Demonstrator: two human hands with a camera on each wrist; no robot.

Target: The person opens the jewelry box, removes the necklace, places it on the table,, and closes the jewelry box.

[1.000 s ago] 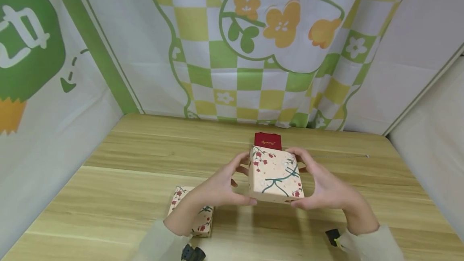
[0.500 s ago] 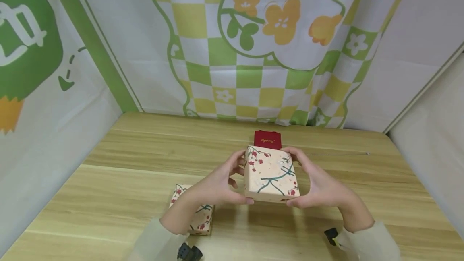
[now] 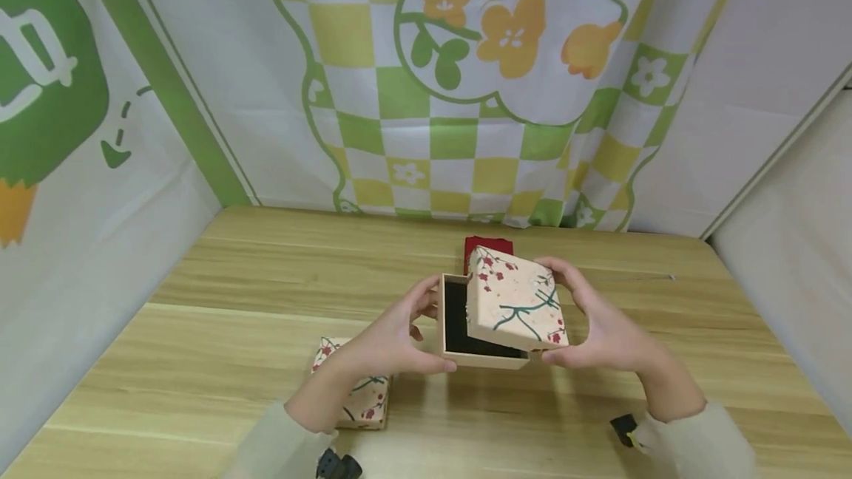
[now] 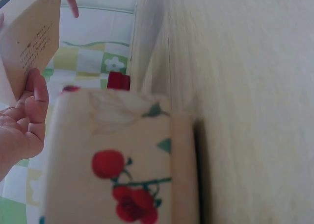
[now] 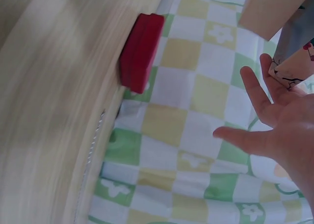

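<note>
In the head view my left hand (image 3: 389,342) grips the base (image 3: 486,361) of a small cream gift box by its left side. Black lining shows inside the base. My right hand (image 3: 606,331) holds the box's lid (image 3: 515,298), printed with red blossoms and teal branches. The lid is tilted and shifted right, still covering part of the base. Both pieces are held above the table. Printed writing shows on the underside of the base (image 4: 34,47) in the left wrist view. The right wrist view shows the lid's edge (image 5: 294,69) against my right-hand fingers.
A second blossom-print box (image 3: 371,394) sits on the wooden table (image 3: 266,272) beneath my left forearm. Behind the lid lies a red item (image 3: 489,242), box-shaped in the right wrist view. A thin silver chain (image 3: 642,277) stretches along the back right. Patterned cloth (image 3: 399,146) hangs behind the table.
The lid has come up off the base and moved right and upward with my right hand. My left hand has kept the base, shifting slightly left. The black interior now shows.
</note>
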